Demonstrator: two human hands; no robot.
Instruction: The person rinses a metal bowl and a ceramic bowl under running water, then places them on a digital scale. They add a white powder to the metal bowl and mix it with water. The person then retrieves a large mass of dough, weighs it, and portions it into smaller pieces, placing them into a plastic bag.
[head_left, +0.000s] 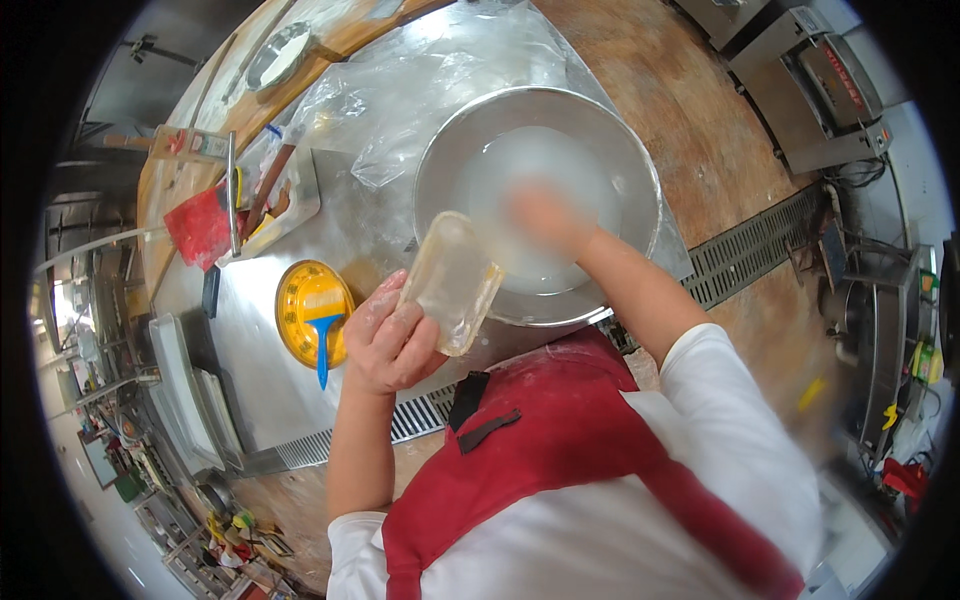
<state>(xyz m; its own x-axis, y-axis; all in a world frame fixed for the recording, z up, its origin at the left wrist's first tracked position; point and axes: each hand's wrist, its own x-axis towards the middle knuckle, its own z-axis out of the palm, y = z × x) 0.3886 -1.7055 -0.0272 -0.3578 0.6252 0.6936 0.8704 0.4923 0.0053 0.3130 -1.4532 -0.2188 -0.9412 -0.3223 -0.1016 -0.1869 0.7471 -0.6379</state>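
Note:
My left hand (394, 334) grips a shallow, translucent plastic container (454, 289) by its near-left side. The container is tilted up against the near-left rim of a large stainless steel bowl (448, 176); whether they touch, I cannot tell. Cloudy whitish liquid (559, 154) lies in the bowl. Over or in that liquid is my right hand (547, 217), blurred by motion, so its fingers and anything in them cannot be made out. Left of my left hand, a blue-handled pastry brush (323, 337) rests on a yellow patterned dish (292, 315).
Clear plastic sheeting (450, 56) covers the steel table's (255, 300) far part. A plastic bin (304, 195) of tools and a red cloth (201, 225) lie left. Beyond is a floured wooden board (315, 64) with a metal bowl (279, 60). White trays (180, 382) stand at the left edge.

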